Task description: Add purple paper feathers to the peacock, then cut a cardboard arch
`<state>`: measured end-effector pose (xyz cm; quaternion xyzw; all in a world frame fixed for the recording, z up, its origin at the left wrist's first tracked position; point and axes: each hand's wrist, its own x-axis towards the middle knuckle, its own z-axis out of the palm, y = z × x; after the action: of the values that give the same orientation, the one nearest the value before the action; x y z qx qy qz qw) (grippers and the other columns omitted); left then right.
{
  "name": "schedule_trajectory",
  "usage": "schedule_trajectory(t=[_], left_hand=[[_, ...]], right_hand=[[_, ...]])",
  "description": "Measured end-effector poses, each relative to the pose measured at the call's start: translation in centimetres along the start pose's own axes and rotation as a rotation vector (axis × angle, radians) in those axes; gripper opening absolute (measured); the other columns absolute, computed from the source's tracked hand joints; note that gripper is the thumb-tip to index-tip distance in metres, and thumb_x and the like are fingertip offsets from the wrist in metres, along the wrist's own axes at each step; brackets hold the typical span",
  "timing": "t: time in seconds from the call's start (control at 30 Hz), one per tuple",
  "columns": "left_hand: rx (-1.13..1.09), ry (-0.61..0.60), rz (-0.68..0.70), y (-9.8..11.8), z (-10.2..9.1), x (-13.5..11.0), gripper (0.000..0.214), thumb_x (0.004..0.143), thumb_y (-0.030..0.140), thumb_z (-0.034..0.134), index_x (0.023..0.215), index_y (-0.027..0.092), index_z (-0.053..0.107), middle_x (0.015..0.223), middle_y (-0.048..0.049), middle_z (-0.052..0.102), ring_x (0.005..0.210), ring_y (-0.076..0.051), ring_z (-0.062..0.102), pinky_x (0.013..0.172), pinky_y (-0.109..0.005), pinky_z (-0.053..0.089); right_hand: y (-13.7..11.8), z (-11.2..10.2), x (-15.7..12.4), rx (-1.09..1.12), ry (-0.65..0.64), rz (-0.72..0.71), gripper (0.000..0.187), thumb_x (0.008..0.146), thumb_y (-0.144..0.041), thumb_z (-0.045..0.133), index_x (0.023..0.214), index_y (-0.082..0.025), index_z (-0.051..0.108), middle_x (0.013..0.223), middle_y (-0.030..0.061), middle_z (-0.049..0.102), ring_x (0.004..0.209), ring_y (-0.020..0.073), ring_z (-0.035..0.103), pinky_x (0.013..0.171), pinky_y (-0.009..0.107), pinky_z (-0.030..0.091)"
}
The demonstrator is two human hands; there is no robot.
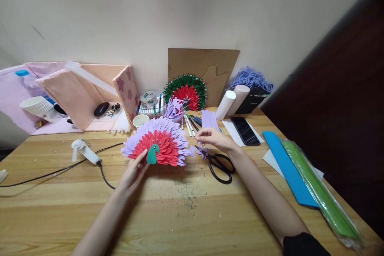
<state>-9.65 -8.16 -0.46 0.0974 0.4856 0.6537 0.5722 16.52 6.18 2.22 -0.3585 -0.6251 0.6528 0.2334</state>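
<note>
Desk point(186, 224), near edge: both forearms extend forward. Left hand point(136, 170) grips the lower edge of the peacock point(156, 144), a purple and red paper fan standing near the desk's centre, thumb beside its green body. Scissors point(220, 164) lie flat under the right wrist. Right hand point(216, 138) hovers palm down just above purple scraps point(201, 150), fingertips drawn together; whether they pinch anything cannot be told. Behind the peacock: cup point(140, 120), contents not visible; bowl point(174, 113) filled with purple paper strips; a tray point(149, 109) of markers. A green fan point(186, 92) leans against cardboard point(204, 68) by the wall
</note>
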Motion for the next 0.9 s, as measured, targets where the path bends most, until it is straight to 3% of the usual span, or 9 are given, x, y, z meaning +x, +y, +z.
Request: schedule_trajectory(t=[0.13, 0.23, 0.4, 0.5, 0.63, 0.7, 0.8, 0.83, 0.9], left_hand=[[-0.018, -0.032, 0.029, 0.1, -1.4, 0.2, 0.02, 0.076, 0.011, 0.065, 0.096, 0.014, 0.067, 0.094, -0.0045, 0.073, 0.08, -0.014, 0.069, 0.075, -0.02, 0.057], [-0.025, -0.02, 0.031, -0.1, -1.9, 0.5, 0.02, 0.074, 0.011, 0.067, 0.094, 0.014, 0.067, 0.092, -0.005, 0.073, 0.078, -0.014, 0.07, 0.074, -0.019, 0.057], [-0.019, 0.003, 0.016, -0.5, -2.3, 0.5, 0.016, 0.074, 0.01, 0.067, 0.09, 0.013, 0.067, 0.086, -0.0041, 0.073, 0.072, -0.012, 0.069, 0.07, -0.019, 0.057], [-0.005, 0.009, 0.003, -0.7, -2.2, 0.3, 0.014, 0.074, 0.011, 0.067, 0.088, 0.012, 0.068, 0.082, -0.0039, 0.073, 0.068, -0.012, 0.068, 0.066, -0.019, 0.058], [-0.01, -0.012, 0.005, -0.8, -2.0, 0.1, 0.015, 0.076, 0.011, 0.065, 0.091, 0.012, 0.068, 0.086, -0.0055, 0.073, 0.073, -0.013, 0.069, 0.071, -0.02, 0.057], [-0.019, -0.007, 0.007, -0.8, -2.0, 0.1, 0.014, 0.077, 0.01, 0.065, 0.09, 0.012, 0.068, 0.087, -0.0059, 0.073, 0.074, -0.014, 0.069, 0.071, -0.02, 0.057], [-0.018, 0.024, 0.003, -0.8, -2.0, 0.1, 0.015, 0.076, 0.008, 0.064, 0.09, 0.013, 0.068, 0.088, -0.0051, 0.073, 0.072, -0.014, 0.069, 0.068, -0.02, 0.058], [-0.016, 0.033, 0.001, -0.8, -2.0, 0.1, 0.016, 0.076, 0.007, 0.064, 0.09, 0.013, 0.068, 0.088, -0.0047, 0.073, 0.071, -0.013, 0.069, 0.066, -0.02, 0.058], [-0.012, 0.03, -0.004, -0.9, -2.0, 0.2, 0.018, 0.076, 0.007, 0.064, 0.092, 0.014, 0.068, 0.088, -0.0041, 0.073, 0.07, -0.013, 0.069, 0.065, -0.02, 0.058]], right_hand=[[0.6, 0.6, 1.0, -0.178, 0.1, -0.033, 0.017, 0.071, -0.031, 0.067, 0.075, -0.015, 0.066, 0.071, 0.0024, 0.065, 0.066, 0.0139, 0.059, 0.064, 0.027, 0.045], [1.5, 1.0, 1.1, -0.416, 0.051, -0.03, 0.014, 0.076, -0.024, 0.061, 0.085, -0.015, 0.069, 0.082, 0.0062, 0.069, 0.075, 0.018, 0.063, 0.069, 0.03, 0.047], [3.5, 1.2, 0.1, -0.852, -0.075, -0.271, 0.031, 0.062, -0.013, 0.075, 0.092, -0.017, 0.068, 0.101, 0.009, 0.065, 0.094, 0.0226, 0.061, 0.083, 0.033, 0.045], [4.8, 1.7, 0.2, -0.942, -0.088, -0.385, 0.019, 0.071, -0.009, 0.068, 0.088, -0.016, 0.069, 0.094, 0.0086, 0.065, 0.087, 0.0194, 0.061, 0.078, 0.03, 0.046], [5.6, 2.2, 0.9, -0.966, -0.087, -0.544, 0.013, 0.08, -0.01, 0.061, 0.074, -0.018, 0.069, 0.073, 0.0045, 0.066, 0.076, 0.0175, 0.061, 0.084, 0.036, 0.043], [4.8, 1.8, 1.0, -0.843, 0.023, -0.553, 0.014, 0.08, -0.012, 0.06, 0.072, -0.019, 0.069, 0.074, 0.0046, 0.067, 0.078, 0.0181, 0.062, 0.083, 0.036, 0.044], [2.7, 0.3, 0.3, -0.574, 0.253, -0.404, 0.013, 0.081, -0.017, 0.057, 0.082, -0.019, 0.07, 0.083, 0.0054, 0.069, 0.079, 0.0178, 0.064, 0.072, 0.029, 0.048], [2.1, -0.2, -0.2, -0.528, 0.254, -0.332, 0.014, 0.081, -0.019, 0.057, 0.087, -0.019, 0.07, 0.084, 0.0049, 0.07, 0.077, 0.0174, 0.065, 0.069, 0.028, 0.048], [1.5, -1.0, -1.3, -0.55, 0.112, -0.205, 0.019, 0.077, -0.021, 0.062, 0.095, -0.019, 0.069, 0.08, 0.0031, 0.07, 0.072, 0.0167, 0.065, 0.066, 0.027, 0.048]])
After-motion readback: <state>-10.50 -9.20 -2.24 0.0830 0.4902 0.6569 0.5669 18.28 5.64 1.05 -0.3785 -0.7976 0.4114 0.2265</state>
